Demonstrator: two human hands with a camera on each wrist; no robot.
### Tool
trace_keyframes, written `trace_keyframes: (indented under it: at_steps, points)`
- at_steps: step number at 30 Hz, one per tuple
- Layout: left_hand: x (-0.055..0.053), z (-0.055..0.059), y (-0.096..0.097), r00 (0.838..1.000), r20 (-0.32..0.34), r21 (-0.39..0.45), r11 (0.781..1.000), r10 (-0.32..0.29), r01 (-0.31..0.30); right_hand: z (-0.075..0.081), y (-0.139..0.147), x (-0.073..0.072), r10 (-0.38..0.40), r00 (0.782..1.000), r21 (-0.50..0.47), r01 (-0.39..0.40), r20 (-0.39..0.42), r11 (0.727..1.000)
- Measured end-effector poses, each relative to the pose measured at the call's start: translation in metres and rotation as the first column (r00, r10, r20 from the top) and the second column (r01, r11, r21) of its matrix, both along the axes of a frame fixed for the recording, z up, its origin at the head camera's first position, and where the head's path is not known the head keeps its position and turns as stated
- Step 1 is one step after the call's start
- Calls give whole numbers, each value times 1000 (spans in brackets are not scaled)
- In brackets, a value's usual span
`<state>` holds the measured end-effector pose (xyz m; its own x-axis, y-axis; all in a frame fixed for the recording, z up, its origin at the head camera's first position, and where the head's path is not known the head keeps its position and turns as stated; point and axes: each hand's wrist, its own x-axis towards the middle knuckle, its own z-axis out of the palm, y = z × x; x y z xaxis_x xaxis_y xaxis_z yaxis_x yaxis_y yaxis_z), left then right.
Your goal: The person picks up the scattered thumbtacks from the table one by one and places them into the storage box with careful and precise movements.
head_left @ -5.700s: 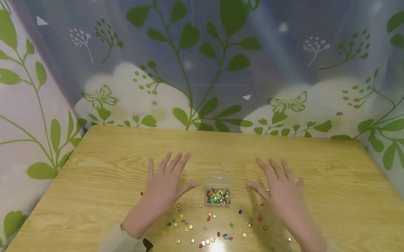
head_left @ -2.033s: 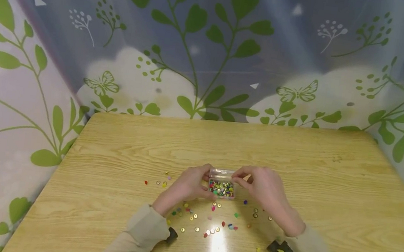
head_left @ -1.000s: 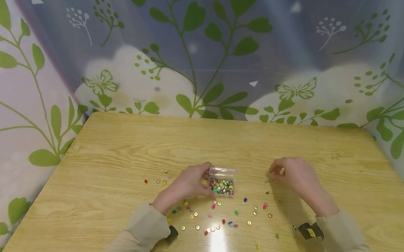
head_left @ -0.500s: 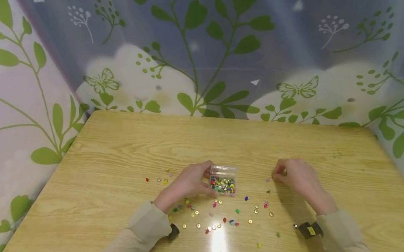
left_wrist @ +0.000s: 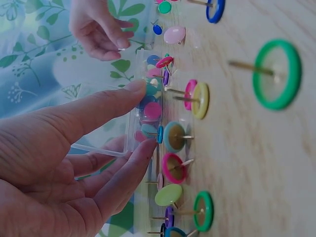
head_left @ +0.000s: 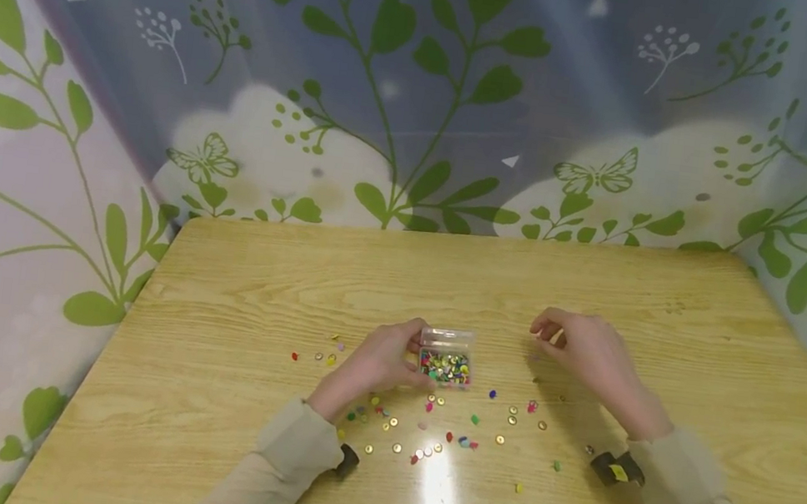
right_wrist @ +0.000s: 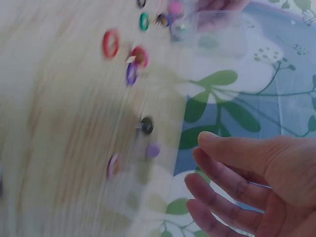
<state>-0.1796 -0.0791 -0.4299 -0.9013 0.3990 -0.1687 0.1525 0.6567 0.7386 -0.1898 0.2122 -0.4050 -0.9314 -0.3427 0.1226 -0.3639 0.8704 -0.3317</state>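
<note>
A small clear plastic box (head_left: 443, 384), its lid (head_left: 447, 339) raised at the back, holds many colourful thumbtacks. My left hand (head_left: 379, 358) grips its left side between thumb and fingers; the left wrist view shows the thumb (left_wrist: 116, 101) on the near wall. My right hand (head_left: 588, 352) is above the table to the right of the box, thumb and index finger together. A small bright bit of a thumbtack (left_wrist: 122, 49) shows at these fingertips in the left wrist view; most of it is hidden. Under that hand lies a purple thumbtack (right_wrist: 153, 150).
Loose thumbtacks lie scattered in front of and around the box, among them a blue one (head_left: 493, 394), a green one (head_left: 475, 420) and a yellow one (head_left: 519, 488). A few lie left of the left hand, including a red one (head_left: 295, 356). A patterned curtain (head_left: 360, 112) hangs behind the wooden table (head_left: 256, 284).
Both hands were spread open earlier; the left then took hold of the box. The right left the lid, went to the table at right, and has now lifted slightly leftward with a thumbtack.
</note>
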Motion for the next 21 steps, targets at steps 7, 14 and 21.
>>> trace_keyframes:
  at_steps: [7,14,21]
  points:
    - [0,-1,-1,1000,7,1,1000,2,-2,8,-22,11,48,998,-30,-50,-45,998]
    - [-1,-1,-1,1000,-9,-14,1000,0,0,11,-48,15,131,987,-41,-135,-95,990]
    - [0,1,-1,1000,-20,-18,1000,-7,6,7,-69,19,161,980,-61,-169,-118,984]
